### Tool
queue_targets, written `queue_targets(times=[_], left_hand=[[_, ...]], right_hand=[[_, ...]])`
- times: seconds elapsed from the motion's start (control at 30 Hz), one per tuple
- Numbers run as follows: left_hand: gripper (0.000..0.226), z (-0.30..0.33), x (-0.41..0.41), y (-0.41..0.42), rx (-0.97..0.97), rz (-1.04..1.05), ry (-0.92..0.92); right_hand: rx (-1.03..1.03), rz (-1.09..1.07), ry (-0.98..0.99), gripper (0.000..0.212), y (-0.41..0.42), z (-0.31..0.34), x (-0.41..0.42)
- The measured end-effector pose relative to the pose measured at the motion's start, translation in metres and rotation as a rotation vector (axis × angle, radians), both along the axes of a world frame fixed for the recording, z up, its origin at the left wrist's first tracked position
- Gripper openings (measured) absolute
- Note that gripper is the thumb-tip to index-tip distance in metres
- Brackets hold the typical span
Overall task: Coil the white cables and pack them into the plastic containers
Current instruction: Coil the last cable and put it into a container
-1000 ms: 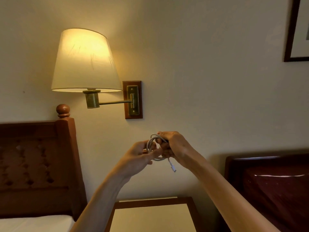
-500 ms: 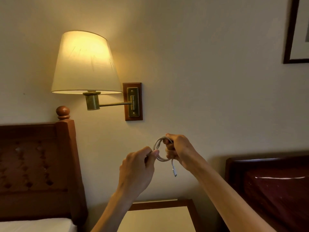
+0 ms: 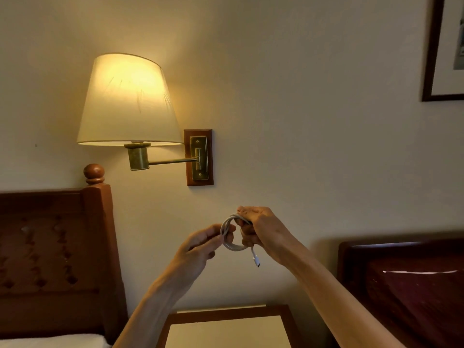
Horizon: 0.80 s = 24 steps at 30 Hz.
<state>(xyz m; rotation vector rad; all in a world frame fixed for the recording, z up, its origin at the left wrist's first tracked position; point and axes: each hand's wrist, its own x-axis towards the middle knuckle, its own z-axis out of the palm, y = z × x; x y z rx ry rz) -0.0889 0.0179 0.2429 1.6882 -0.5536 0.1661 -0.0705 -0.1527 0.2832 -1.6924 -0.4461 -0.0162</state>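
A white cable (image 3: 227,234) is wound into a small loop of several turns, held up in the air in front of the wall. My right hand (image 3: 261,231) grips the loop's right side with closed fingers. My left hand (image 3: 200,244) pinches the loop's left side between thumb and fingers. One short end with a white plug (image 3: 256,260) hangs down below my right hand. No plastic container is in view.
A lit wall lamp (image 3: 128,101) hangs above left. A wooden headboard (image 3: 57,247) stands at the left, a dark glossy headboard (image 3: 406,277) at the right. A nightstand (image 3: 231,327) with a pale top sits below my hands. A framed picture (image 3: 444,51) hangs top right.
My left hand has turned and shifted its pinch along the loop's left side. The coil stays in my right hand, and the view has tilted slightly.
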Motion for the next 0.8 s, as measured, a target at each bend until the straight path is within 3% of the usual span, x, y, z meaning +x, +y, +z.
queue_targets(times=[0.17,0.27,0.33,0.43,0.6,0.67,0.8], left_hand=[[0.024,0.008,-0.003,-0.013,0.027,0.091,0.05],[0.042,0.014,0.0,-0.026,0.047,0.166,-0.008],[0.042,0.014,0.003,-0.032,-0.005,0.224,-0.097],[0.042,0.01,0.008,-0.033,-0.089,0.303,-0.15],[0.039,0.004,0.013,-0.028,-0.102,0.423,-0.184],[0.035,-0.001,0.016,-0.029,-0.099,0.456,-0.214],[0.039,-0.006,0.017,-0.03,-0.147,0.432,-0.156]], right_hand=[[-0.019,-0.057,-0.015,0.04,0.006,0.002,0.001],[-0.026,-0.07,-0.052,0.041,0.012,0.002,0.002],[-0.052,-0.094,-0.132,0.04,0.014,0.0,0.002],[-0.132,-0.179,-0.277,0.033,0.007,-0.007,0.002],[-0.351,-0.226,-0.323,0.014,-0.013,-0.027,0.0],[-0.433,-0.25,-0.297,0.013,-0.02,-0.029,-0.003],[-0.167,-0.202,-0.047,0.013,-0.024,-0.024,-0.005]])
